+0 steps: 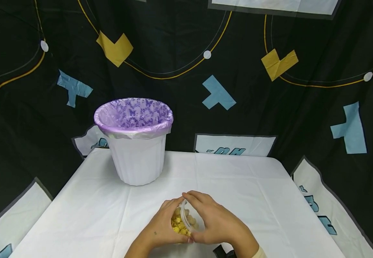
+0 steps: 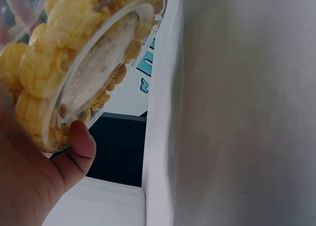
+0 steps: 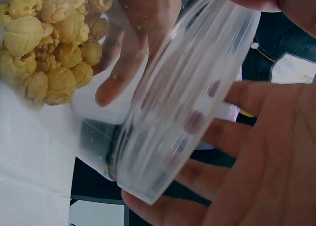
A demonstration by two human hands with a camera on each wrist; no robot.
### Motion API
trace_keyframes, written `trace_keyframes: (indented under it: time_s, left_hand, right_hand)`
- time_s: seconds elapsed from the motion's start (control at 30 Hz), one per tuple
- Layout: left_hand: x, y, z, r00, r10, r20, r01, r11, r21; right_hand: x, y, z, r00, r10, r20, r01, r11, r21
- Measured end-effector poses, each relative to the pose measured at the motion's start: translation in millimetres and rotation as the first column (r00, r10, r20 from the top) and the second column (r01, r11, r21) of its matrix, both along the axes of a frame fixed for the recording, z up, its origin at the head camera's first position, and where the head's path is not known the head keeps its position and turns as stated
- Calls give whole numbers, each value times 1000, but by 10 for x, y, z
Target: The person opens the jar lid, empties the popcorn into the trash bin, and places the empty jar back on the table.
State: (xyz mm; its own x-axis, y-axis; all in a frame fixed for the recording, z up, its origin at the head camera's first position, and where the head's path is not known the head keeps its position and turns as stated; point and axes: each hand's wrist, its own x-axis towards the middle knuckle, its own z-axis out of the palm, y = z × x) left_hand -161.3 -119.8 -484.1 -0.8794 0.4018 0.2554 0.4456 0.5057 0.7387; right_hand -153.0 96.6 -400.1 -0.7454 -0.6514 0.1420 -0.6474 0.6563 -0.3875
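Observation:
Low over the near part of the table, both hands hold a clear plastic jar (image 2: 106, 63) of yellow popcorn (image 3: 54, 48). It lies tipped on its side, base toward the left and lid toward the right. My left hand (image 1: 160, 225) grips the jar's body, its thumb near the base in the left wrist view. Around the translucent ribbed lid (image 3: 187, 102) curve the fingers and thumb of my right hand (image 1: 220, 222). The lid sits on the jar's mouth. In the right wrist view the left fingers show through the clear wall.
A white trash bin (image 1: 138, 157) with a purple patterned liner (image 1: 133, 130) stands at the back left of the white-covered table (image 1: 238, 193). Close by my right wrist, a black item (image 1: 220, 252) shows at the near edge. Behind hangs a black curtain (image 1: 180, 93) with tape pieces.

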Motion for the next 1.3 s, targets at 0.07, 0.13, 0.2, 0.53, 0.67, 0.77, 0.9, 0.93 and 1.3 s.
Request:
trace_keyframes:
  time_s: [0.07, 0.13, 0.2, 0.53, 0.67, 0.77, 0.9, 0.93, 1.3]
  left_hand:
    - [0, -2, -3, 1000, -9, 0, 9, 1000, 8]
    - [-3, -5, -8, 1000, -14, 3, 14, 1000, 17]
    - [-5, -7, -11, 1000, -8, -8, 8, 1000, 11]
    - [1, 15, 5, 998, 48, 47, -49, 998, 29]
    - [7, 20, 4, 997, 79, 12, -79, 997, 11]
    - [10, 24, -7, 995, 96, -22, -96, 995, -5]
    - [7, 27, -20, 994, 102, -39, -102, 995, -12]
    - [6, 28, -20, 994, 102, -38, -102, 995, -12]
    - [9, 28, -21, 994, 99, -49, -100, 995, -17]
  right_hand:
    - [-1, 8, 2, 999, 33, 2, -33, 999, -6]
    - [2, 8, -1, 999, 51, 1, -51, 999, -14]
    - [9, -6, -3, 999, 42, 2, -42, 999, -26]
    - [12, -140, 12, 956, -291, -23, 291, 957, -25]
    - [1, -158, 12, 939, -342, 18, 342, 940, 12]
    - [-1, -171, 5, 939, -343, 30, 343, 939, 6]
    - [2, -168, 7, 947, -321, 28, 321, 947, -2]
    - [4, -162, 9, 949, -314, 29, 314, 949, -1]
    - [11, -96, 41, 981, -192, -5, 192, 981, 7]
